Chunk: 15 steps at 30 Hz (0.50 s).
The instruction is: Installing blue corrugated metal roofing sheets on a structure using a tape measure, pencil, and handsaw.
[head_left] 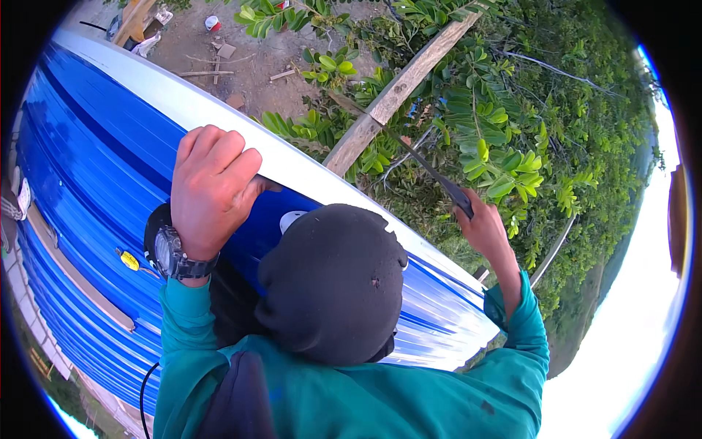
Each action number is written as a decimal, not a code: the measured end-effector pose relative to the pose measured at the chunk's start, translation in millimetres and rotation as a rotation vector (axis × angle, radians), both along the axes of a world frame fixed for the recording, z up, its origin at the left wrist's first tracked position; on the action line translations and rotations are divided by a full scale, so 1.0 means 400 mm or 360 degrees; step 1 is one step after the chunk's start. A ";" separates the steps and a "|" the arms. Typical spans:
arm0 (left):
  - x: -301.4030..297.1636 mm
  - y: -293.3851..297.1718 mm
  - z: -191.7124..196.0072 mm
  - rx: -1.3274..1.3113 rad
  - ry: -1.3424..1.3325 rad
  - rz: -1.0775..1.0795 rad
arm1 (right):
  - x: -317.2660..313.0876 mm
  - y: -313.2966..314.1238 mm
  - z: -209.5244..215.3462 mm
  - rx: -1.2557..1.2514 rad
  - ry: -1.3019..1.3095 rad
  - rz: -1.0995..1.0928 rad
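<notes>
My right hand (pixel 484 222) is closed around the dark handle of a machete (pixel 428 167), arm stretched out beyond the roof edge. Its long blade lies across a weathered wooden pole (pixel 409 82), with the tip end reaching past the pole among the leaves. My left hand (pixel 213 179), with a black watch on the wrist, is curled at the white edge trim (pixel 307 170) of a blue metal roof (pixel 95 139). Its fingertips are hidden. Between my green-sleeved arms a dark, rounded, cloth-covered shape (pixel 333 282) covers part of the roof; I cannot tell what it is.
Leafy branches (pixel 504 164) crowd around the pole. Below the roof edge is bare ground (pixel 256 55) with scattered wood pieces. On the roof lie a long plank (pixel 80 282) and a small yellow object (pixel 129 260). Part of a shoe (pixel 24 197) shows at far left.
</notes>
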<state>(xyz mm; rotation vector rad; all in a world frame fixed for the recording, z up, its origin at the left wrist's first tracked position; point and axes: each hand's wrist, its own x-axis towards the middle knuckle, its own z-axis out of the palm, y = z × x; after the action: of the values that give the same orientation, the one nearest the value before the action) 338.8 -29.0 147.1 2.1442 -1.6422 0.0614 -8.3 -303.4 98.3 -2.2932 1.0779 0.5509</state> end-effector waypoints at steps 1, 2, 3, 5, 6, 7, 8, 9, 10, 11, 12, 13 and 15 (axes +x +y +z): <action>-0.003 -0.009 0.008 0.0014 0.0002 -0.0015 | -0.055 -0.006 0.038 0.0045 -0.0058 -0.0019; -0.009 -0.023 0.016 0.0013 -0.0004 -0.0031 | -0.080 -0.017 0.023 -0.0024 -0.0148 0.0050; -0.007 -0.036 0.021 0.0012 -0.0017 -0.0039 | -0.090 -0.022 -0.006 -0.0096 -0.0243 0.0126; 0.016 -0.041 0.013 -0.0017 -0.0022 -0.0049 | 0.010 -0.061 -0.227 -0.0236 -0.0452 0.0157; 0.003 -0.029 0.021 -0.0014 -0.0016 -0.0038 | 0.147 -0.030 -0.290 -0.0357 -0.0370 0.0062; -0.005 -0.050 0.010 -0.0045 -0.0046 -0.0041 | 0.209 -0.062 -0.410 -0.0177 -0.0535 0.0128; -0.017 -0.032 0.000 -0.0041 0.0008 -0.0066 | 0.217 -0.067 -0.406 -0.0129 -0.0482 0.0190; -0.023 -0.021 -0.002 -0.0043 0.0069 -0.0097 | 0.211 -0.070 -0.395 -0.0087 -0.0422 0.0245; 0.004 -0.038 -0.011 -0.0058 0.0015 -0.0096 | 0.197 -0.059 -0.384 -0.0087 -0.0422 0.0232; 0.006 -0.029 -0.011 -0.0069 0.0018 -0.0100 | 0.191 -0.055 -0.346 -0.0088 -0.0415 0.0244; 0.014 -0.028 -0.014 -0.0059 0.0011 -0.0067 | 0.203 -0.075 -0.306 -0.0099 -0.0423 0.0280; 0.006 -0.014 -0.020 -0.0019 0.0028 -0.0023 | 0.158 -0.068 -0.253 -0.0112 -0.0336 0.0244; -0.009 -0.006 -0.004 -0.0014 0.0017 0.0033 | 0.031 -0.019 -0.065 0.0027 -0.0032 0.0042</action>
<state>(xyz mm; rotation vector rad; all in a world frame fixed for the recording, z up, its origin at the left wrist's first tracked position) 335.1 -31.4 145.7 2.1512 -1.6112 0.0636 4.0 -310.8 72.4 -2.2965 1.0311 0.5443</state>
